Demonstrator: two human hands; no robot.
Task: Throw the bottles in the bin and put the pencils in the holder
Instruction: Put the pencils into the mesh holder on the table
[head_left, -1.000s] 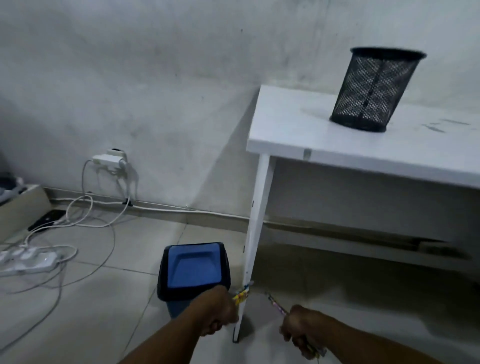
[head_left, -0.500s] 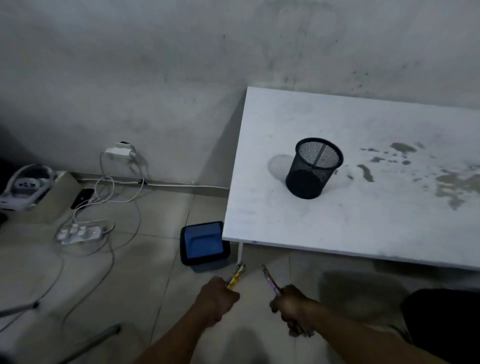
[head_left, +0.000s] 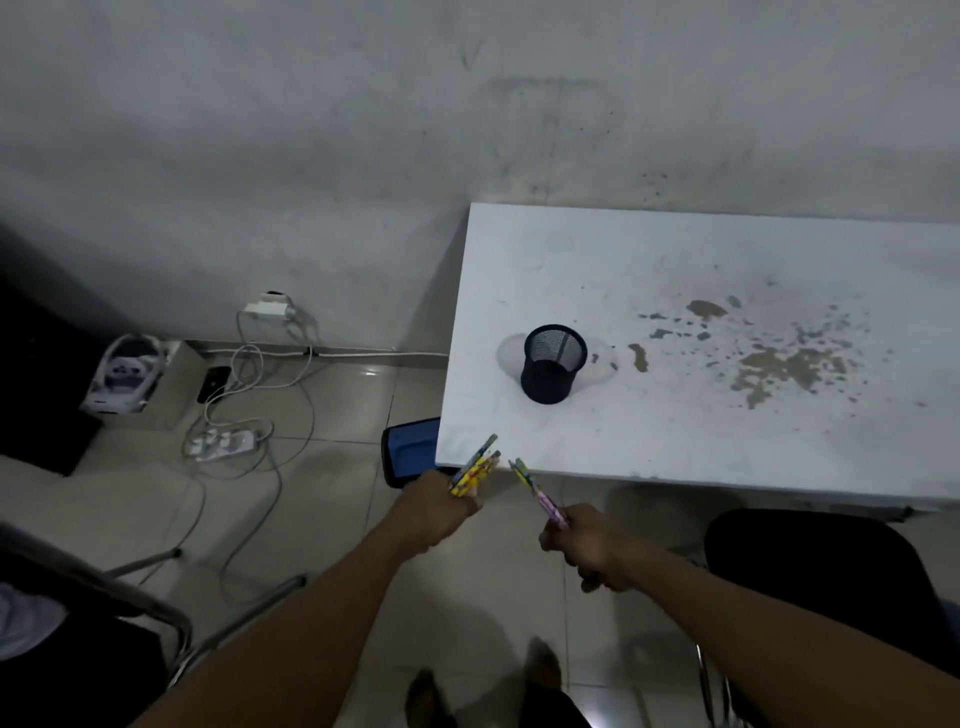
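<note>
Grasping a bunch of yellow-patterned pencils (head_left: 475, 467), the left hand (head_left: 436, 514) is clenched just short of the white bench (head_left: 727, 441) edge, while the right hand (head_left: 584, 540) beside it grips a pink-patterned pencil (head_left: 537, 493), tips angled forward. Beyond both, well apart, the empty black mesh holder (head_left: 551, 370) stands upright; the blue-lidded bin (head_left: 410, 456) peeks out left. Dropped together, the bunch might clip the light holder's rim and tip it.

Head cam now higher vs 1 s ago: black mesh cylinder pencil holder (head_left: 554, 370) seen from above, not side-on. Both fists w/ patterned pencils, left hand (head_left: 435, 513) & right hand (head_left: 586, 541), now raised to white table's (head_left: 727, 441) near edge; blue-lidded black bin (head_left: 410, 457) partly hidden behind it.
</note>
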